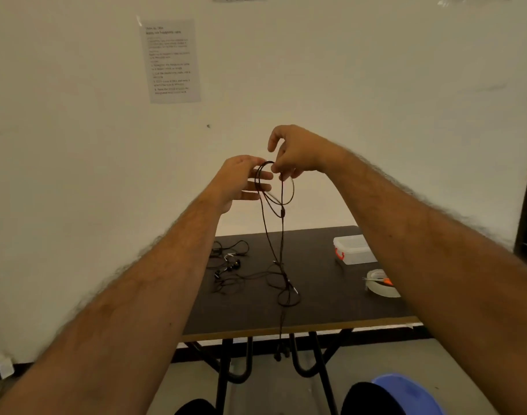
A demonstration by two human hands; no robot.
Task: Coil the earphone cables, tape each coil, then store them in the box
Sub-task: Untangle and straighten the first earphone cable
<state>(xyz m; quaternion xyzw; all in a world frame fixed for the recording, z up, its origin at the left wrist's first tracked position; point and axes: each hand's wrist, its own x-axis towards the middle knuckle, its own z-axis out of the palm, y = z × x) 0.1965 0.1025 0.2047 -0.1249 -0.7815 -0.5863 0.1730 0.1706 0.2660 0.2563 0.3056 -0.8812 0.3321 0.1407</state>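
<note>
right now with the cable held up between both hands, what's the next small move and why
Probably wind another loop: the right hand pinches the thin black earphone cable beside a small loop draped over the left hand's straight fingers, while most of the cable hangs down to the dark table and past its front edge. Taping seems premature; the clear tape roll lies untouched.

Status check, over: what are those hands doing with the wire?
Both hands raised, fingers looping the earphone cable. Coil barely begun. Box closed. Nothing blocking.
</note>
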